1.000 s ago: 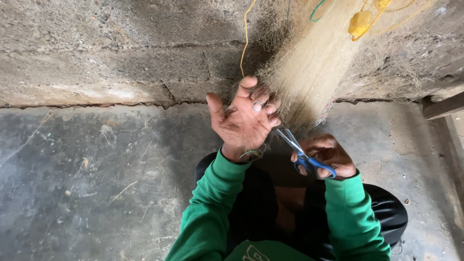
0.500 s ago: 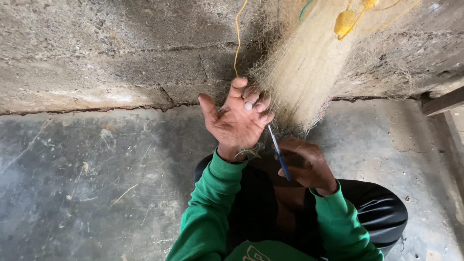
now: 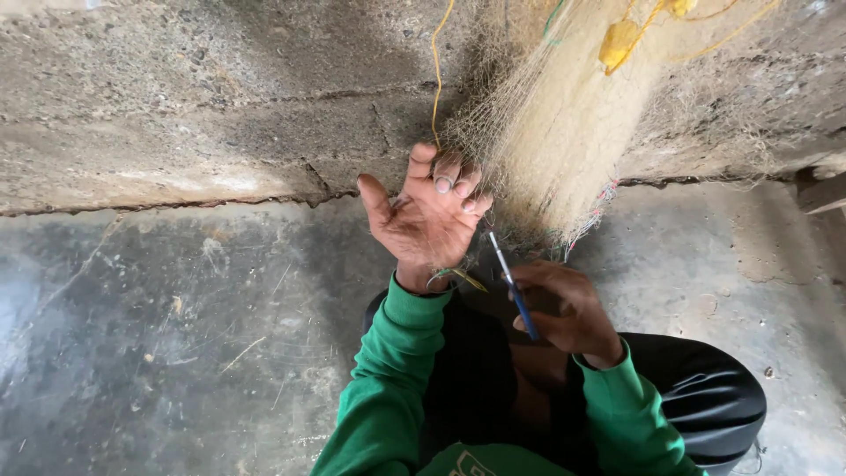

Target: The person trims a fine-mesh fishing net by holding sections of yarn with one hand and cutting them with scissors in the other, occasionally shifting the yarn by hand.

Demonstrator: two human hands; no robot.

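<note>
- Concrete floor [image 3: 159, 353] on the left, scuffed, with bits of straw and grit; rough concrete wall [image 3: 220, 115] runs above it.
- Yellow cord [image 3: 435, 79] hangs down the wall to just above the left hand.
- Left hand [image 3: 427, 220] raised, palm towards the camera, thumb spread wide, fingers curled into the edge of the net. Clamped on mesh strands, though the exact grip is hidden behind the fingers.
- Green sleeve [image 3: 388, 388] below it; a thin green-yellow strand lies across the wrist.
- Fishing net [image 3: 564, 132], pale and fine, hangs bunched against the wall, centre to right, its lower end just above the lap.
- Right hand [image 3: 564, 308] low and near the left but apart from it, closed around a thin blue-handled tool [image 3: 509, 282] whose tip points up at the net's lower edge.
- Tool type unclear; looks like scissors or a netting needle.
- Yellow float [image 3: 617, 42] sits high in the net, upper right.
- Risk, my read: the tool tip is close to the left fingers, so a slip could nick them.
- Risk: fine mesh may snag the tool or fingers and tear if pulled hard.
</note>
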